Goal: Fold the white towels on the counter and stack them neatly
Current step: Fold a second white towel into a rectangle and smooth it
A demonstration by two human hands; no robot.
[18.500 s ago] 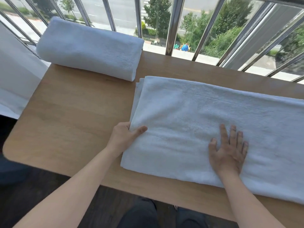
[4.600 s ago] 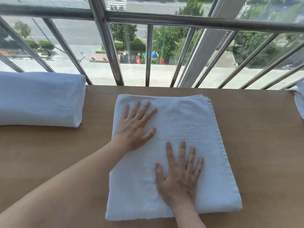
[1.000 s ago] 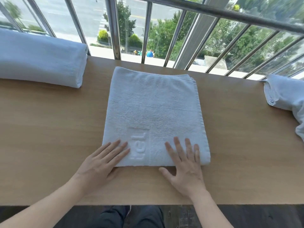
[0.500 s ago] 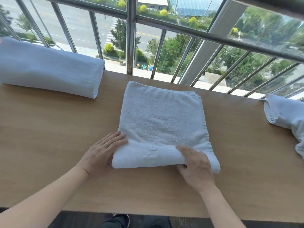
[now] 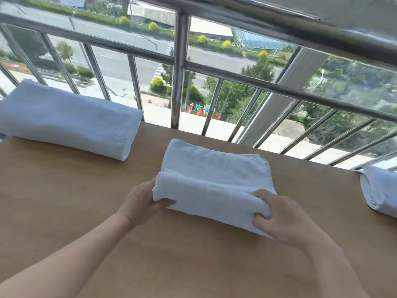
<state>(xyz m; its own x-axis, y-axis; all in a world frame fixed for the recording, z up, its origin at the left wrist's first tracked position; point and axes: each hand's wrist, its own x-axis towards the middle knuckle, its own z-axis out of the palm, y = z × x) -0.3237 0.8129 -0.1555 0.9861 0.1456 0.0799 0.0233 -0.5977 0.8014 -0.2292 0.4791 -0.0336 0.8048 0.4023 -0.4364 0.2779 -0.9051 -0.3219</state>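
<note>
Presently three white towels on the wooden counter: left hand and right hand grip the centre towel, folded stack far-left, loose towel at right edge.

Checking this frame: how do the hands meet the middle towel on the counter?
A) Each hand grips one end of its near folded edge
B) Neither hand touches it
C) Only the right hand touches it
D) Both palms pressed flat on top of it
A: the left hand and the right hand each curl round one end of the near fold of the middle towel.
</note>
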